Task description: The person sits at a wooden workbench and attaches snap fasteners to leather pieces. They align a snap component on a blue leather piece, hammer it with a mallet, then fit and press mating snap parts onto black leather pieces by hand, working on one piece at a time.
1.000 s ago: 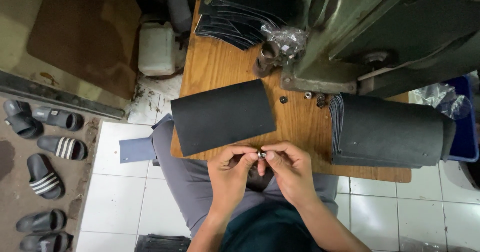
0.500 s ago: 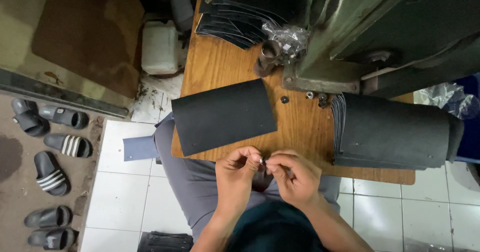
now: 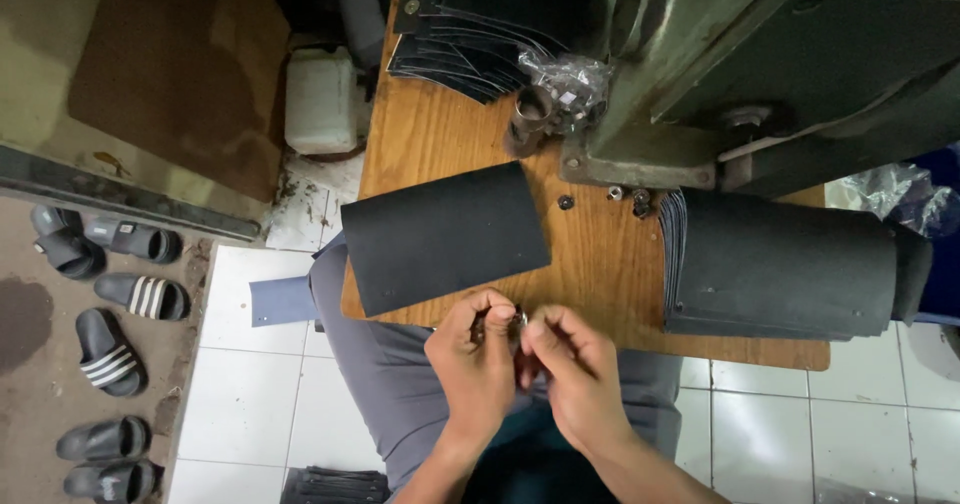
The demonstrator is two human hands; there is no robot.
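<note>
My left hand (image 3: 478, 364) and my right hand (image 3: 572, 376) meet over my lap, just in front of the wooden table's (image 3: 600, 264) near edge. Together they pinch a small shiny metal fitting (image 3: 518, 321) between fingertips. A flat black sheet (image 3: 443, 234) lies on the table directly beyond my left hand. A thick curved stack of black sheets (image 3: 780, 264) rests on the table's right part, beyond my right hand.
A green machine (image 3: 760, 64) stands at the table's back right, with small metal pieces (image 3: 620, 196) by its base. More black pieces (image 3: 470, 34) and a plastic bag (image 3: 565, 89) lie at the back. Sandals (image 3: 110, 294) sit on the floor at left, near a white canister (image 3: 320, 99).
My hands have stayed together at the table's near edge, with fingers shifting slightly around the small metal fitting. The view has tilted a little.
</note>
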